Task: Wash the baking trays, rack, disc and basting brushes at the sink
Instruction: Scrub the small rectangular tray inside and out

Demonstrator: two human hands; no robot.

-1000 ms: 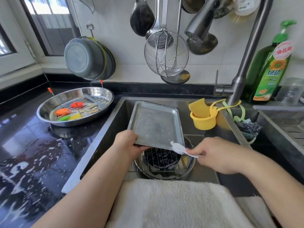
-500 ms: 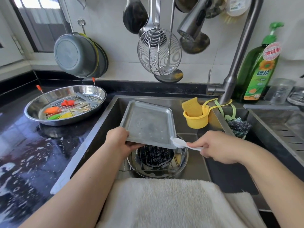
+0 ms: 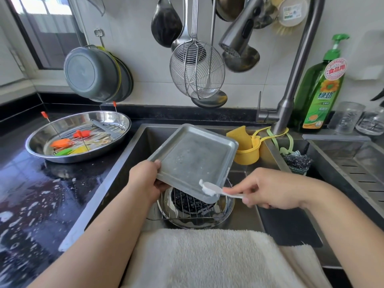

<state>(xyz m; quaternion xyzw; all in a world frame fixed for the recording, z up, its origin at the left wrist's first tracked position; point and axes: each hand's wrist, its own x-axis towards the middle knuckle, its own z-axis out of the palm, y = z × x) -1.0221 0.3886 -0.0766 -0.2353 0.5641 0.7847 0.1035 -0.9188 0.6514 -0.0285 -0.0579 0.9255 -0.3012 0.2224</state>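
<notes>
My left hand (image 3: 148, 180) grips the near left corner of a grey rectangular baking tray (image 3: 195, 161), held tilted over the sink. My right hand (image 3: 270, 189) pinches the handle of a small white brush (image 3: 211, 189), whose soapy head touches the tray's near right edge. Under the tray a wire rack (image 3: 193, 206) lies over a round metal pan with a dark disc (image 3: 188, 201) in it. On the wet counter at left, a round steel tray (image 3: 41, 144) holds orange, green and yellow basting brushes (image 3: 62, 143) on a rack.
The tap spout (image 3: 239, 36) hangs above the sink (image 3: 245, 217). A yellow sponge holder (image 3: 248, 149) and a dark scourer (image 3: 297, 161) hang at the sink's right rim. A green detergent bottle (image 3: 321, 90) stands behind. A white towel (image 3: 207, 256) drapes the front edge. Ladles and a wire skimmer (image 3: 197, 69) hang overhead.
The tray has turned clockwise and tilted up, its far corner now pointing right. My right hand has kept the brush at the tray's near right edge.
</notes>
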